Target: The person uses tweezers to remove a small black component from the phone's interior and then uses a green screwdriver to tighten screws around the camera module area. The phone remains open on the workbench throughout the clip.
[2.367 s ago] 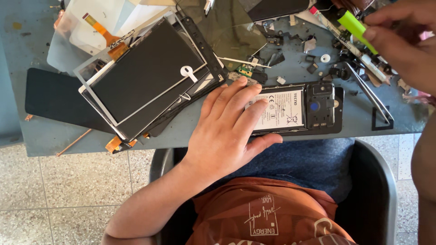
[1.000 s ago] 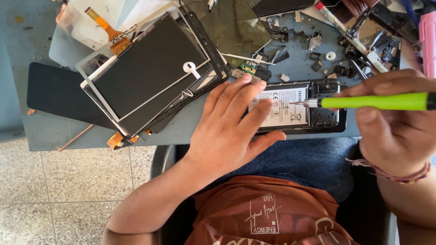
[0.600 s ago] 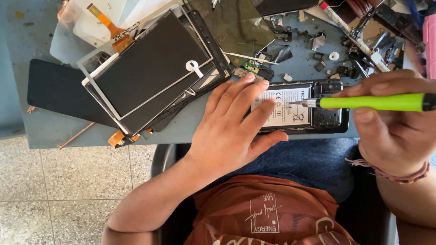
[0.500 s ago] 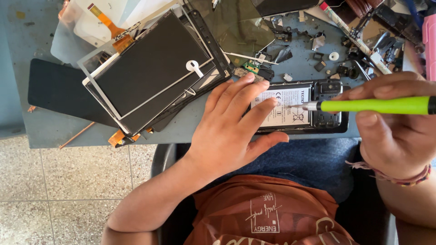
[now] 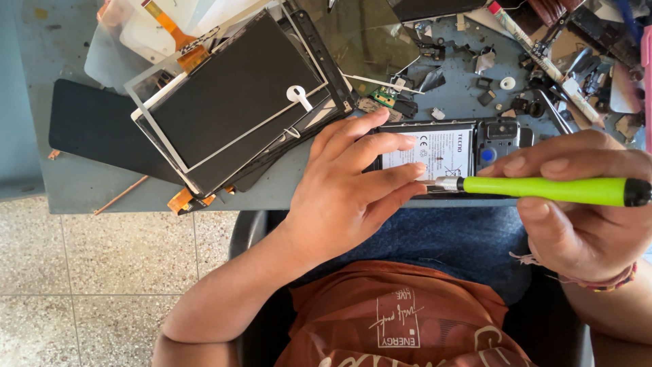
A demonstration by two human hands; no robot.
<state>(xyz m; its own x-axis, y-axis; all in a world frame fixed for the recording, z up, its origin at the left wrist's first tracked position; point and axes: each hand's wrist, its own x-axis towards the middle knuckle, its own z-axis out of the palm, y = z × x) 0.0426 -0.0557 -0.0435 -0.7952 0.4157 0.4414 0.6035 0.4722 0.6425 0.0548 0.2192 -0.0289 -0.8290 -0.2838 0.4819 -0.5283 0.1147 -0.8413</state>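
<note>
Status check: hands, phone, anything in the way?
Left hand flat on opened phone. Right hand grips green screwdriver, tip at phone's lower edge. Loose parts beyond, clear.

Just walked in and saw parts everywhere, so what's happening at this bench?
A seated person is working on an opened phone at the table edge. The left hand presses on it, while the right hand holds a green screwdriver with its tip at the phone's near edge. Stacked screen panels lie alongside.

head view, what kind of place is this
Probably a phone repair bench: an opened phone under the left hand, a green screwdriver in the right hand, and stacked screen panels among loose parts.
</note>
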